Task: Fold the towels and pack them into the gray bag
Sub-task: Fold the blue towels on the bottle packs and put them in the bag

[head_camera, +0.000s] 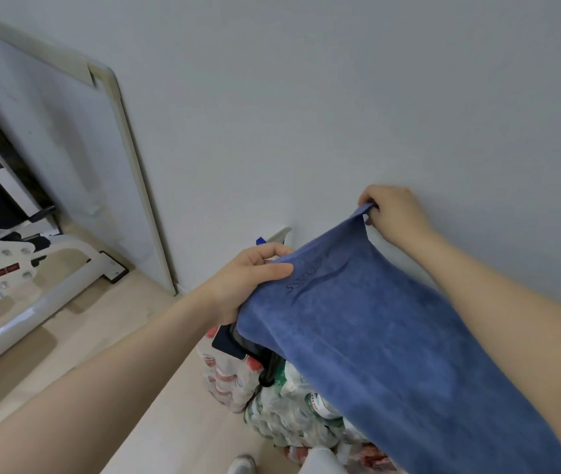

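Head view: blue towel [375, 336] held up in the air before the wall [306, 97], over shrink-wrapped bottle packs [292, 415] on the floor [118, 354]. Left hand [251, 271] pinches one top corner, thumb on top. Right hand [392, 213] pinches the other corner, fingers curled round it.
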{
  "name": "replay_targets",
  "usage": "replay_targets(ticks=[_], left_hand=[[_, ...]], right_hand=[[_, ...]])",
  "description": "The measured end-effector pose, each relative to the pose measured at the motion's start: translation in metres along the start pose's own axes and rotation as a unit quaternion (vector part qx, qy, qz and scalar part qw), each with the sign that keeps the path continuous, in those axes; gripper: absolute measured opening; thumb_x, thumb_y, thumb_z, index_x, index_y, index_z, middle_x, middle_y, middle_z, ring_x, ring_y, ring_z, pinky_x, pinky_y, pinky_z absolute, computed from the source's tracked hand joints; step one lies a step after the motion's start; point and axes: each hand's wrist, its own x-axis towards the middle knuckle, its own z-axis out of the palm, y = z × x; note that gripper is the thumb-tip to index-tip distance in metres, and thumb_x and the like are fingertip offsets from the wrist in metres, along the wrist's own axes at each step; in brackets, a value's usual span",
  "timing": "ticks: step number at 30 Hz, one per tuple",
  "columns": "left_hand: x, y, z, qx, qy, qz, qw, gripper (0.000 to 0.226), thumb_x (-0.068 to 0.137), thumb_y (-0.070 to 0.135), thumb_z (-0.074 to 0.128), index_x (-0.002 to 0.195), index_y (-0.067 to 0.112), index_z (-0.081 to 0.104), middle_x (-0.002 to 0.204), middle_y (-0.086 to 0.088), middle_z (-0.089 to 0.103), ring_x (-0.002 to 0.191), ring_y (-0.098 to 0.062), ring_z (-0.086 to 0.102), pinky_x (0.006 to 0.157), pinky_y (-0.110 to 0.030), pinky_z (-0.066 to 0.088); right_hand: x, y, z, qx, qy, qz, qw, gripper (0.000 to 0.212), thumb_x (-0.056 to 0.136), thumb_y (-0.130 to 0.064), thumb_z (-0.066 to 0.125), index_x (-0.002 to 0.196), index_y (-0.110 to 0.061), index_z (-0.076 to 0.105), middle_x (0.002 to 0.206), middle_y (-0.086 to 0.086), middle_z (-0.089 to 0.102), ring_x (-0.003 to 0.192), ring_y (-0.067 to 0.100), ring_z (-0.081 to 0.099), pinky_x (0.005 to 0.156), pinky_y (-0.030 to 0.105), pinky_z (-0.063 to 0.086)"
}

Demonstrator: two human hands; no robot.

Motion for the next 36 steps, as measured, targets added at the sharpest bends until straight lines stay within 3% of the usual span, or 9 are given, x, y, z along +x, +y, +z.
replay_targets(ticks=[6, 11, 14, 18, 21, 26, 29, 33, 36], left_hand=[[-0.003, 0.026, 0.007, -0.047, 0.018, 0.075, 0.996, 0.009, 0.072, 0.016, 0.056, 0.073, 0.019, 0.064, 0.071, -0.001, 0.068, 0.062, -0.013, 0.063, 0.059, -0.022, 0.054], [-0.007, 0.017, 0.031, -0.020, -0.045, 0.049, 0.998, 0.011, 0.070, 0.013, 0.059, 0.065, 0.020, 0.066, 0.064, 0.001, 0.064, 0.058, -0.011, 0.059, 0.056, -0.019, 0.050], [-0.004, 0.005, 0.057, 0.032, -0.100, 0.030, 0.994, 0.007, 0.066, 0.016, 0.062, 0.062, 0.021, 0.064, 0.059, 0.005, 0.058, 0.056, -0.006, 0.053, 0.057, -0.015, 0.045], [0.003, -0.006, 0.107, 0.048, -0.175, 0.015, 0.983, 0.003, 0.060, 0.025, 0.064, 0.061, 0.022, 0.065, 0.059, 0.006, 0.057, 0.056, -0.006, 0.052, 0.058, -0.014, 0.044], [0.006, -0.015, 0.148, 0.068, -0.225, 0.002, 0.972, 0.002, 0.061, 0.025, 0.063, 0.060, 0.024, 0.064, 0.057, 0.009, 0.055, 0.054, -0.004, 0.050, 0.057, -0.012, 0.042], [0.000, -0.033, 0.216, 0.083, -0.318, -0.029, 0.944, 0.003, 0.063, 0.022, 0.063, 0.064, 0.025, 0.065, 0.057, 0.010, 0.055, 0.052, -0.002, 0.050, 0.054, -0.011, 0.042], [-0.004, -0.047, 0.253, 0.091, -0.352, -0.050, 0.930, 0.008, 0.069, 0.013, 0.063, 0.067, 0.021, 0.063, 0.058, 0.010, 0.054, 0.053, -0.002, 0.050, 0.056, -0.011, 0.042], [-0.015, -0.072, 0.300, 0.159, -0.367, -0.064, 0.914, 0.006, 0.075, 0.010, 0.054, 0.075, 0.015, 0.057, 0.056, 0.016, 0.053, 0.053, 0.003, 0.048, 0.056, -0.008, 0.039], [-0.017, -0.093, 0.328, 0.214, -0.378, -0.079, 0.897, 0.007, 0.080, 0.012, 0.054, 0.079, 0.018, 0.058, 0.059, 0.018, 0.056, 0.055, 0.003, 0.048, 0.060, -0.009, 0.039]], right_hand=[[0.018, -0.036, -0.017, 0.102, 0.099, -0.014, 0.990, 0.029, 0.082, 0.005, 0.044, 0.098, -0.003, 0.066, 0.101, 0.013, 0.068, 0.096, 0.026, 0.059, 0.072, 0.020, 0.036], [-0.009, -0.020, -0.040, 0.080, 0.074, -0.053, 0.993, 0.039, 0.083, 0.009, 0.038, 0.108, -0.002, 0.066, 0.115, 0.012, 0.065, 0.110, 0.024, 0.057, 0.088, 0.013, 0.034], [-0.042, 0.004, -0.052, 0.124, 0.061, 0.001, 0.990, 0.035, 0.082, 0.006, 0.040, 0.101, -0.004, 0.068, 0.107, 0.011, 0.069, 0.103, 0.022, 0.060, 0.089, 0.018, 0.041], [-0.088, 0.045, -0.074, 0.228, 0.117, 0.095, 0.962, 0.005, 0.083, -0.013, 0.061, 0.087, -0.014, 0.063, 0.081, 0.006, 0.068, 0.079, 0.018, 0.065, 0.081, 0.030, 0.051], [-0.125, 0.080, -0.093, 0.186, 0.120, 0.125, 0.967, 0.020, 0.079, -0.005, 0.060, 0.099, -0.009, 0.063, 0.086, 0.003, 0.064, 0.068, 0.007, 0.054, 0.074, 0.024, 0.046], [-0.189, 0.128, -0.122, 0.147, 0.123, 0.174, 0.966, 0.041, 0.079, 0.000, 0.061, 0.119, -0.008, 0.060, 0.114, 0.007, 0.065, 0.092, 0.015, 0.059, 0.085, 0.017, 0.041], [-0.220, 0.156, -0.134, 0.116, 0.079, 0.215, 0.966, 0.035, 0.079, -0.003, 0.064, 0.114, -0.004, 0.063, 0.114, 0.012, 0.066, 0.107, 0.022, 0.060, 0.087, 0.021, 0.040], [-0.263, 0.195, -0.136, 0.025, 0.033, 0.253, 0.967, 0.026, 0.077, -0.004, 0.063, 0.098, 0.011, 0.065, 0.106, 0.026, 0.066, 0.104, 0.037, 0.060, 0.084, 0.033, 0.045], [-0.289, 0.218, -0.130, -0.009, -0.011, 0.264, 0.964, 0.021, 0.079, -0.005, 0.061, 0.090, 0.012, 0.065, 0.098, 0.026, 0.067, 0.097, 0.037, 0.060, 0.067, 0.033, 0.038]])
